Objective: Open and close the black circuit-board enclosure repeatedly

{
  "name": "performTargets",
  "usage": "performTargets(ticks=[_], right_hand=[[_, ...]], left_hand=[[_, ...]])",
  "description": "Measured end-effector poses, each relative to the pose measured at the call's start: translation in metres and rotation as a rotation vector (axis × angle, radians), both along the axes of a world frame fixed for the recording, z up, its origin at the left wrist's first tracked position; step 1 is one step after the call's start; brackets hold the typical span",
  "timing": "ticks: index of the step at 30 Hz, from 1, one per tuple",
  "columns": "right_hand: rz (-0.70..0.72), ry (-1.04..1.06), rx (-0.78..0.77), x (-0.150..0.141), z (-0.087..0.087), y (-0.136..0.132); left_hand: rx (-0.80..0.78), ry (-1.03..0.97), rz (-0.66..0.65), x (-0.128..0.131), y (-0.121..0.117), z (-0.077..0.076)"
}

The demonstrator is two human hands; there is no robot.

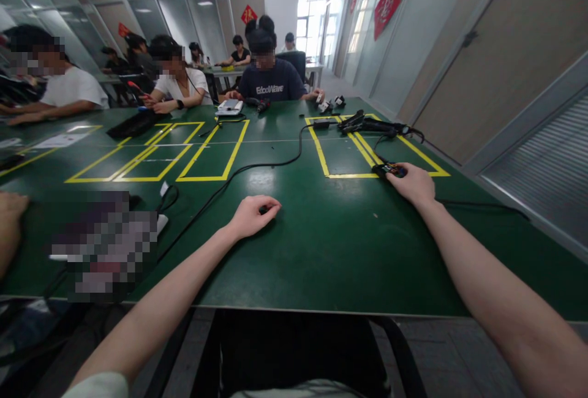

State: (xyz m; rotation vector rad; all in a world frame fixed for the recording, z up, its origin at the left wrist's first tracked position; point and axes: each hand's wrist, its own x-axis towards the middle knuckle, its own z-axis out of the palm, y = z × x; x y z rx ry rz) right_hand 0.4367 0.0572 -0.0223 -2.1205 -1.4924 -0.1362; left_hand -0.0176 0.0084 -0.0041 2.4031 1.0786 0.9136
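My right hand (416,183) is closed around a small black device with coloured wires (389,169), at the front edge of a yellow taped box on the right of the green table. Its fingers cover part of the device. A bundle of black cables and parts (374,125) lies just beyond it. My left hand (252,215) rests on the tabletop near the middle with thumb and fingers pinched together. Something small and dark shows between them, too hidden to name.
A long black cable (248,166) curves across the green table (321,251) to a black adapter (321,123). White plugs (325,106) lie farther back. Across the table sits a person (271,79) near a power drill (261,104). Blurred-out items (110,245) lie at left, beside another person's hand (11,214).
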Motion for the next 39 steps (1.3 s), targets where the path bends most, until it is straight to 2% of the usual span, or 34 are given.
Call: performTargets(ticks=[2, 4, 7, 12, 14, 16, 21, 27, 39], right_hand=[[0.008, 0.023, -0.049, -0.017, 0.003, -0.001], [0.136, 0.040, -0.058, -0.040, 0.005, -0.003], [0.430, 0.084, -0.024, -0.080, 0.005, -0.011], [1.051, 0.175, -0.006, -0.146, 0.005, -0.037], [1.184, 0.183, -0.002, -0.162, 0.006, -0.047], [1.221, 0.182, 0.012, -0.170, 0.007, -0.052], [1.167, 0.167, 0.058, -0.167, 0.006, -0.051], [1.166, 0.158, 0.055, -0.167, 0.006, -0.050], [1.174, 0.153, 0.054, -0.169, 0.007, -0.050]], left_hand=[[-0.006, -0.003, -0.005, 0.000, 0.000, 0.000], [-0.012, -0.005, -0.004, -0.001, 0.000, 0.000], [-0.013, 0.004, -0.013, -0.002, 0.000, 0.002], [0.034, 0.004, -0.041, 0.000, -0.004, 0.004], [0.044, 0.004, -0.060, 0.002, -0.005, 0.005], [0.046, -0.002, -0.078, 0.003, -0.006, 0.004], [0.042, 0.027, -0.133, 0.003, -0.007, 0.001], [0.071, 0.087, -0.199, 0.005, -0.009, 0.002], [0.053, 0.105, -0.182, 0.004, -0.005, 0.001]])
